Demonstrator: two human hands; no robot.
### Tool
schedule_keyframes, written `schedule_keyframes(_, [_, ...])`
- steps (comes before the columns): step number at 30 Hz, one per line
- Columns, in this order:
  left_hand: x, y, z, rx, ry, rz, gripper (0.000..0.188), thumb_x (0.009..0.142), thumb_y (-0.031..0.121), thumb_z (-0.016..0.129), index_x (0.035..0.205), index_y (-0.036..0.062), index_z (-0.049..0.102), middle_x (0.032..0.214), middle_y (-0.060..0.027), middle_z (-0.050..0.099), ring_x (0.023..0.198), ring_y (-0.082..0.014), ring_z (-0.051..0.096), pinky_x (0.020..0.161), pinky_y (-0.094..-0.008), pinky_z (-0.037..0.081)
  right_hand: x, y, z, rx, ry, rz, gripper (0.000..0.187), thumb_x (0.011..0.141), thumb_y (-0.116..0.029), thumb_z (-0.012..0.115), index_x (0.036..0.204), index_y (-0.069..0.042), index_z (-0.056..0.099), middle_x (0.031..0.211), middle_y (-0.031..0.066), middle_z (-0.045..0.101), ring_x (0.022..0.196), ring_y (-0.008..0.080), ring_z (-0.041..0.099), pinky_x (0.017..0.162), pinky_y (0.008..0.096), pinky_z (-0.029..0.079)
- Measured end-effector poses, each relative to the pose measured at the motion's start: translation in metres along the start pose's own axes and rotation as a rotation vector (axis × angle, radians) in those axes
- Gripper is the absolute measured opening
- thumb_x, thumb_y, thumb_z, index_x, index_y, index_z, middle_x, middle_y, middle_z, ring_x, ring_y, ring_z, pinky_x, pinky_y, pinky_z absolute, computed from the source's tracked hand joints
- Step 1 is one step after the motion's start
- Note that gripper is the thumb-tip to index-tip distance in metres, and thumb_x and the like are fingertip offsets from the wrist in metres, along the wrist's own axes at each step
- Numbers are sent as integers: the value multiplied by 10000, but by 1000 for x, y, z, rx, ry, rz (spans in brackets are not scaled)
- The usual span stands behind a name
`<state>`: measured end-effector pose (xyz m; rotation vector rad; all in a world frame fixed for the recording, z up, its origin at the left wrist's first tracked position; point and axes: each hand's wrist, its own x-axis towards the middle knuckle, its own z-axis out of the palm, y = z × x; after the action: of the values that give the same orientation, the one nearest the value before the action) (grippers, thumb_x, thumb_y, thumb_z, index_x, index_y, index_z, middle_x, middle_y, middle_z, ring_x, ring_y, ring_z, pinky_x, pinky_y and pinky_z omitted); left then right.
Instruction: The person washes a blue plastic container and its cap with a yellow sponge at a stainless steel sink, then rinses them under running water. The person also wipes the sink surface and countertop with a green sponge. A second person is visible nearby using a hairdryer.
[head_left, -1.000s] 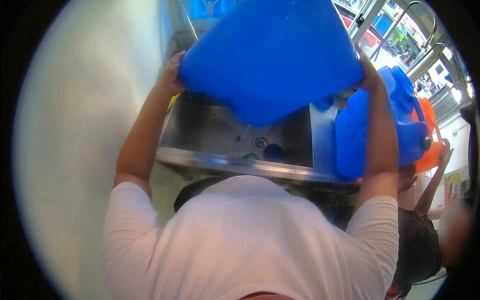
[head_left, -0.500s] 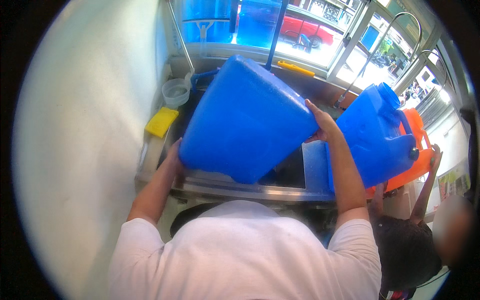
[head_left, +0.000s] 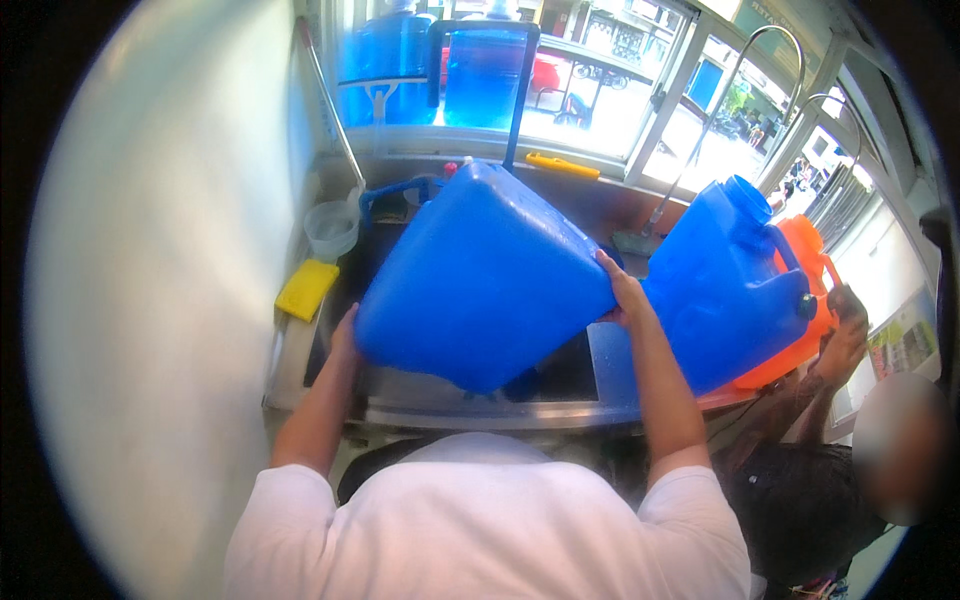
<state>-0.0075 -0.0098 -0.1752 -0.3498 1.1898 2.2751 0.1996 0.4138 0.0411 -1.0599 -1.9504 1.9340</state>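
Note:
A large blue water jug (head_left: 480,285), tilted over the metal sink counter (head_left: 480,412), is held between my two hands. At its lower left corner, my left hand (head_left: 345,335) presses against the side, its fingers mostly hidden. My right hand (head_left: 623,290) grips the right corner, thumb on top and the other fingers wrapped beneath. The jug's spout and handle are out of sight. Just to the right stands a second blue jug (head_left: 715,290), with an open round neck and a side handle.
Left of the sink are a yellow sponge (head_left: 307,289) and a clear plastic tub (head_left: 331,230). A blue pipe frame (head_left: 518,95) rises behind the jug. On the right, a co-worker's hand (head_left: 848,330) is beside an orange jug (head_left: 803,245). Curved metal faucets (head_left: 795,55) stand behind.
The view has shifted, so the window and blue bottles show more. The blue jug stays tilted in both my hands. The co-worker's hands have moved at the orange jug.

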Motion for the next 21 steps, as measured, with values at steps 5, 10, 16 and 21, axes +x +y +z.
schedule_keyframes(5, [-9,13,18,-295,-291,404,645,1011,544,389,1398,31,437,1323,-152,543,1176,-297,555,1036,-430,438,-11,-37,-21,176,-216,-657,615,912,-517,630,1233,7,601,1072,131,665,885,229,664,829,383,529])
schedule_keyframes(10, [-5,-11,10,-182,-101,136,577,1007,475,468,1366,24,483,1284,-159,575,1146,-288,577,1010,-421,460,4,-11,-8,97,-24,-49,702,857,-578,668,1269,-16,583,1140,137,651,1001,221,635,831,431,526])
schedule_keyframes(16, [-23,18,36,-211,-186,221,593,1007,465,470,1391,13,453,1350,-180,535,1205,-314,538,1045,-453,427,-12,-40,-11,100,35,-282,720,865,-572,663,1248,34,603,1126,153,665,1008,232,647,840,386,523])
schedule_keyframes(21, [-37,46,54,-344,-603,490,675,1016,528,378,1453,14,354,1427,-187,457,1287,-321,471,1094,-465,380,-20,-62,-19,232,-173,-622,642,890,-529,656,1224,19,625,1131,149,659,990,229,652,840,337,517])
